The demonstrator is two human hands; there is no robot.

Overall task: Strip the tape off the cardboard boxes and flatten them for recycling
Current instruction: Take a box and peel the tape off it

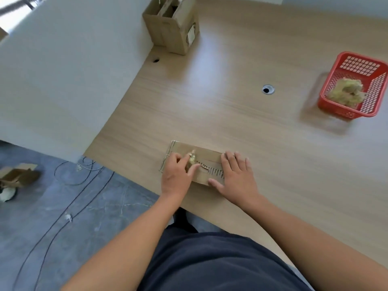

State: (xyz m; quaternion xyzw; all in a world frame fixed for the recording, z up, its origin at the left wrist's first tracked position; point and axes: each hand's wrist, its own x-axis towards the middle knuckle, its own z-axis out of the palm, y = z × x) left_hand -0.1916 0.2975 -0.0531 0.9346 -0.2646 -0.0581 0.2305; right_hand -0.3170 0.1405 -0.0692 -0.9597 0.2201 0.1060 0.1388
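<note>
Flat box [210,156], long axis L-R

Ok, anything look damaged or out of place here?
Yes. The flattened box has its paper face torn where the left hand pinches the tape, baring corrugated ribs. The right hand presses it flat. A stray box lies on the floor.

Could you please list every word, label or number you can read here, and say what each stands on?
No text is legible.
White label on the upright cardboard box: too blurred to read.
Flat cardboard box: no print visible.
Strip of tape pinched by the left hand: no print visible.
Red basket: no writing visible.
</note>
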